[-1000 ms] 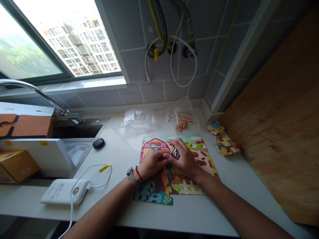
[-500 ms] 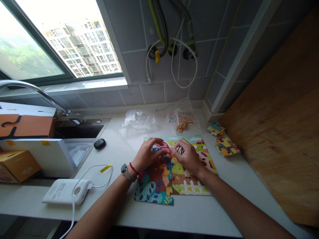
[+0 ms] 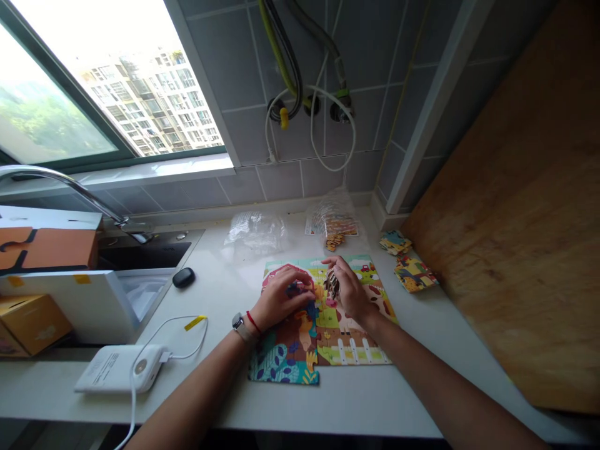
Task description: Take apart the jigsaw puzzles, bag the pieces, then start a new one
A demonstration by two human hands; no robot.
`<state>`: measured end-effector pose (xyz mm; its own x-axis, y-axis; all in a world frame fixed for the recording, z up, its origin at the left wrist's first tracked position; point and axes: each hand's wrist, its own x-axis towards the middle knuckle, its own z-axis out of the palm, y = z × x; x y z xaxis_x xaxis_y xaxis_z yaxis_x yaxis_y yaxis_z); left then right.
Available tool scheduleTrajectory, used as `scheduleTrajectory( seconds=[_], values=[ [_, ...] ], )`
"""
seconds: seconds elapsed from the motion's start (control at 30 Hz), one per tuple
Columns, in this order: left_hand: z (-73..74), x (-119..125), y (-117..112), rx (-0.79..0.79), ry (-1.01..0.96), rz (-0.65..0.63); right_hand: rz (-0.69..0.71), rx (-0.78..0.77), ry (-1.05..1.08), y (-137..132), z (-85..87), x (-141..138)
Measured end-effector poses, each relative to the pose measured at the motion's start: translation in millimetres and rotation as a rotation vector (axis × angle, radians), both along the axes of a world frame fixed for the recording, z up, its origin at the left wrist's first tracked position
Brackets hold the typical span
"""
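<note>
A colourful farm jigsaw puzzle lies on the white counter, showing a red barn, a spotted cow and a white fence. My left hand rests over its barn part, fingers stretched out and a little apart, with the thumb to the near side. Whatever lies beneath that palm is hidden. Above the puzzle's middle, my right hand is closed around a stack of puzzle pieces, seen edge-on. A watch and a red cord circle my left wrist.
Behind the puzzle lie a crumpled clear bag and a bag with more pieces. Loose piles of pieces sit at right, near a wooden board. Leftward are a power bank, a black mouse-like object, boxes and a sink.
My hands have moved apart: the right drew back from the left with its stack, and my left fingers flattened onto the barn part. The view has shifted slightly.
</note>
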<state>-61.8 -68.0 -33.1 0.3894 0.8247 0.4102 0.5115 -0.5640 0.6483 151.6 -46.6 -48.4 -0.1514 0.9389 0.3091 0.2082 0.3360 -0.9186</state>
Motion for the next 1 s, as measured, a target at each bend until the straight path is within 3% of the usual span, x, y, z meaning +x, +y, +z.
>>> scheduleTrajectory(
  seconds=[0.17, 0.37, 0.73, 1.0],
  values=[
    [-8.1, 17, -11, -0.066, 0.030, 0.018, 0.109, 0.078, -0.103, -12, 0.8, -8],
    [-13.6, 17, -11, -0.107, 0.027, 0.049, 0.200, 0.101, -0.192, -22, 4.4, -16],
    [-6.3, 18, -12, -0.149, 0.020, 0.027, 0.232, -0.159, 0.168, -6, -7.1, -5],
    [-10.8, 14, -7, -0.147, -0.051, 0.013, 0.353, -0.085, -0.166, 3, 1.0, 15]
  ],
)
